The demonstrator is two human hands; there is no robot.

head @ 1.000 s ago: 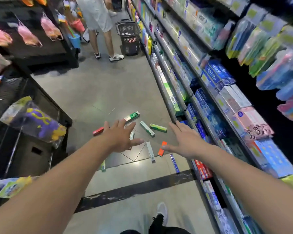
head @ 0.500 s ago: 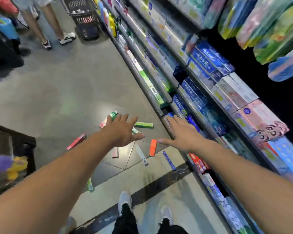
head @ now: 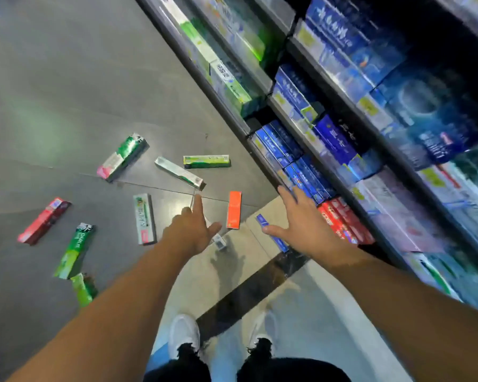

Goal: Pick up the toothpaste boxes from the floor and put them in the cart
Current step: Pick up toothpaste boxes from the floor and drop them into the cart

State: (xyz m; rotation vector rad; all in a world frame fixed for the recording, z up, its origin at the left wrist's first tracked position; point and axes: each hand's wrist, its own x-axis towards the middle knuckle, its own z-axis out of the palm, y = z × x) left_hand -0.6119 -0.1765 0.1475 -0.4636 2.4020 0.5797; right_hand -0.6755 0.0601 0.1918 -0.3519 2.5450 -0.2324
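Observation:
Several toothpaste boxes lie scattered on the grey floor. An orange box [head: 234, 210] lies between my hands. A blue box [head: 276, 238] lies partly under my right hand [head: 295, 224]. A white box [head: 218, 241] shows partly beneath my left hand [head: 191, 232]. Further left lie a white-green box [head: 144, 219], a red box [head: 43, 220] and a dark green box [head: 75, 250]. Farther off are a green-pink box [head: 123, 157], a silver box [head: 179, 173] and a lime box [head: 206, 161]. Both hands reach down with fingers spread, holding nothing. The cart is not in view.
Shelves [head: 260, 128] full of boxed toothpaste run along the right side, close to my right hand. My two white shoes [head: 184, 334] stand on the pale floor by a dark strip [head: 249, 293]. Another green box [head: 84, 289] lies by my left forearm.
My view has tilted down and moved closer to the floor. Both hands have dropped toward the boxes. The basket and the other person have left the view.

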